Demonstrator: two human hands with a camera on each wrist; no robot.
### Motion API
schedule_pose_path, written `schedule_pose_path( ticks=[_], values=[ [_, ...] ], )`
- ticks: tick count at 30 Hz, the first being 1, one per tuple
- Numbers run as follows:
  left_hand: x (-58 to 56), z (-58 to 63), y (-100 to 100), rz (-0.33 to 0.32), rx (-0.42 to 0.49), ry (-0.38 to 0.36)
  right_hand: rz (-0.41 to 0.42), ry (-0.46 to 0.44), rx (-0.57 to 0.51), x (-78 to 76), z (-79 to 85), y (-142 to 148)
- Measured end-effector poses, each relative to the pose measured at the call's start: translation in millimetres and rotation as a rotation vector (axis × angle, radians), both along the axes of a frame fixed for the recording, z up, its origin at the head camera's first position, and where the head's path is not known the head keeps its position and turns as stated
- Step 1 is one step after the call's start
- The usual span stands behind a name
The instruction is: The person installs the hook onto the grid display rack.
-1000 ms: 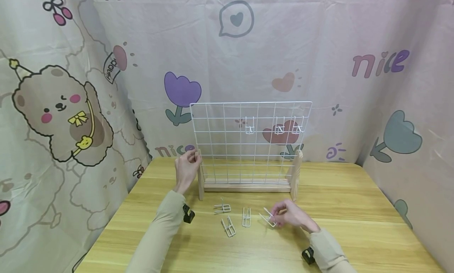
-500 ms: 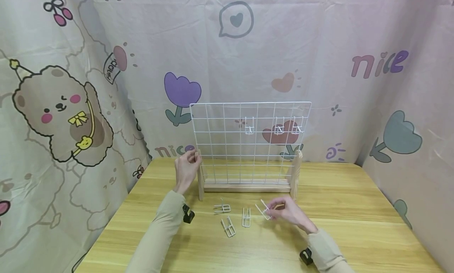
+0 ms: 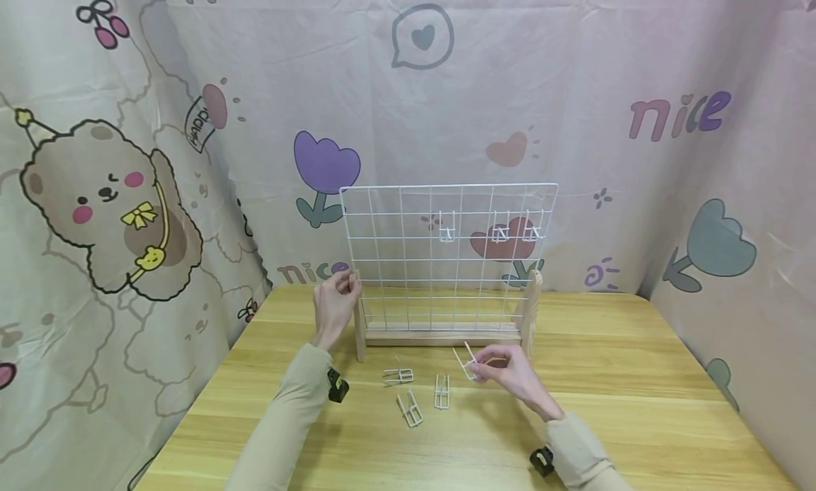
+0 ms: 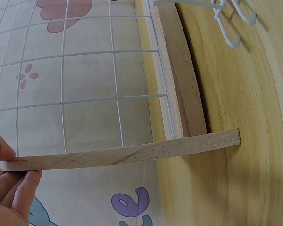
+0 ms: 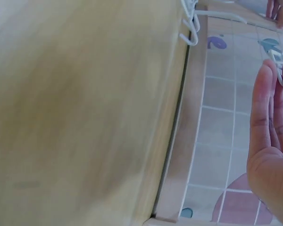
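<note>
A white wire grid panel (image 3: 417, 248) stands upright in a wooden base with two side posts. My left hand (image 3: 334, 305) pinches the top of the left wooden post (image 4: 127, 153), thumb on one side and fingers on the other. In my right hand (image 3: 510, 374) a white wire hook (image 3: 467, 367) is pinched between thumb and fingertips, its two prongs pointing up and left, in front of the base's crossbar (image 3: 446, 338). Three similar hooks hang on the grid's upper right part, one hook (image 3: 448, 234) apart from the other two.
On the table in front of the stand lie three loose white hooks: one hook (image 3: 399, 376) at the left, a second hook (image 3: 411, 409) nearer me, and a third hook (image 3: 442, 392) to the right. A printed curtain (image 3: 408, 122) closes off the back and sides.
My right hand has lifted the hook it pinches and carried it up and left, toward the stand. The left hand stays on the post.
</note>
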State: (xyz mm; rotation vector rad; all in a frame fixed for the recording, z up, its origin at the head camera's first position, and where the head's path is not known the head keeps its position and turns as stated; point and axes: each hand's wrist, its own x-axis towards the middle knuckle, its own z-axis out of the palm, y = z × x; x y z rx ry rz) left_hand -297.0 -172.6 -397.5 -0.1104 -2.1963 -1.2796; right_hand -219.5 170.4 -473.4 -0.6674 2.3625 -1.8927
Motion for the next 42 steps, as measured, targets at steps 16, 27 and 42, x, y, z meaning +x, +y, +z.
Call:
schedule_pose_path(
  ticks=[16,27,42],
  values=[
    [0.5,-0.4,-0.3,-0.004,0.003,0.007,-0.059,0.018,-0.103,-4.7,28.0,-30.0],
    [-0.9,-0.9,0.3,0.000,0.007,0.008,-0.103,0.009,-0.213,-11.4,57.1,-55.4],
    [-0.8,-1.5,0.1,-0.007,0.019,0.000,-0.133,0.088,-0.367,-27.1,88.9,-89.8]
  ],
)
